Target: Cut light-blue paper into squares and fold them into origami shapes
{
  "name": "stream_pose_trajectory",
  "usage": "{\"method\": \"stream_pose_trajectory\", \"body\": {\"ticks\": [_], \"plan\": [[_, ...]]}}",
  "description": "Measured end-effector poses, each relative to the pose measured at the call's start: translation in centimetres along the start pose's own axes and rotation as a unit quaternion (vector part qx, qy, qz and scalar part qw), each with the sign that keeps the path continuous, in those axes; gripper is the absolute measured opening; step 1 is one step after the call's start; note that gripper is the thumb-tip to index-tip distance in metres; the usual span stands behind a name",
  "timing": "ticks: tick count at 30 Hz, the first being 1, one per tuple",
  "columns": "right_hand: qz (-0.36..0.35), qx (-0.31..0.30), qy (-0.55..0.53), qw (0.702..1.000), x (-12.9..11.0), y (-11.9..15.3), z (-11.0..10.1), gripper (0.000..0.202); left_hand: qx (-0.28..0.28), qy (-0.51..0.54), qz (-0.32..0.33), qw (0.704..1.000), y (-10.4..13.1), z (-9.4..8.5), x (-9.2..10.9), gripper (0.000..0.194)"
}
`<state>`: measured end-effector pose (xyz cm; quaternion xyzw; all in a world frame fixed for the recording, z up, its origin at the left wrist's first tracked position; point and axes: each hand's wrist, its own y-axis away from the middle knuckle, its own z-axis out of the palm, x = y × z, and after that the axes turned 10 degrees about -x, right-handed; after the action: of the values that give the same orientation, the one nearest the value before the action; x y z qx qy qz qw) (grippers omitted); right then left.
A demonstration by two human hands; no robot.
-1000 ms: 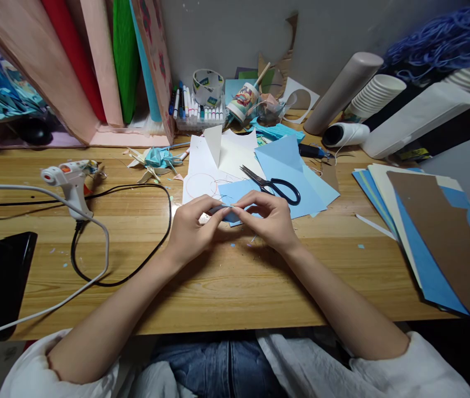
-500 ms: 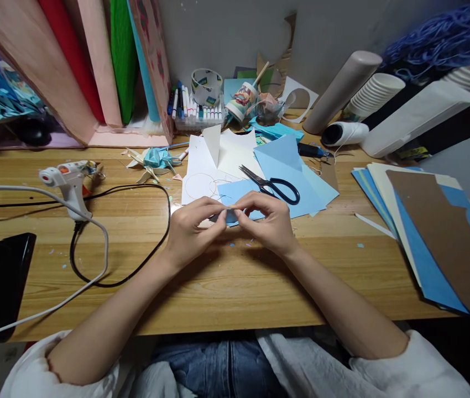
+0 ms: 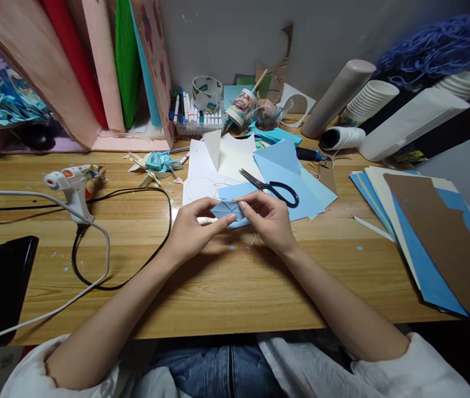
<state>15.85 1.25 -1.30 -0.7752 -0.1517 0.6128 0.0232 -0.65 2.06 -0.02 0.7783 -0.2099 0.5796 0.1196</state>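
A small folded piece of light blue paper (image 3: 227,209) with crease lines is held up between both hands, above the desk. My left hand (image 3: 193,228) grips its left side, thumb along the lower edge. On its right edge, the thumb and index finger of my right hand (image 3: 269,220) pinch it. Just beyond the hands lie scissors (image 3: 274,189) with black handles, partly on blue sheets (image 3: 278,160). White paper (image 3: 199,166) with drawn circles is under and behind the folded piece.
At the left are a hot glue gun (image 3: 73,190), looping cables and a black phone-like device (image 3: 3,282). Stacked coloured sheets (image 3: 429,232) lie at the right. Markers (image 3: 197,113), a tape roll (image 3: 207,93), paper cups (image 3: 370,99) and a thread spool (image 3: 343,137) stand along the back.
The folded blue paper has been tilted so its creased face shows. My left fingers have spread a little along it, and the view has shifted slightly.
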Motion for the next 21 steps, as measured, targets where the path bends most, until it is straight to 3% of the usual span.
{"method": "stream_pose_trajectory", "body": {"ticks": [7, 13, 18, 21], "plan": [[-0.009, -0.008, 0.021, 1.000, -0.4, 0.3, 0.5, 0.008, 0.003, 0.085, -0.060, 0.995, 0.0, 0.4, -0.2, 0.022], [0.024, 0.034, -0.022, 0.999, 0.1, 0.1, 0.6, 0.010, -0.006, 0.122, -0.073, 0.990, -0.2, 0.3, -0.6, 0.020], [0.066, 0.056, -0.072, 0.994, 0.7, -0.2, 0.7, 0.014, 0.005, -0.020, -0.040, 0.999, -0.1, 0.0, -0.8, 0.015], [0.092, 0.020, -0.107, 0.990, 0.7, -0.3, 0.8, 0.016, 0.013, -0.110, -0.025, 0.994, 0.1, -0.3, -0.8, 0.012]]}}
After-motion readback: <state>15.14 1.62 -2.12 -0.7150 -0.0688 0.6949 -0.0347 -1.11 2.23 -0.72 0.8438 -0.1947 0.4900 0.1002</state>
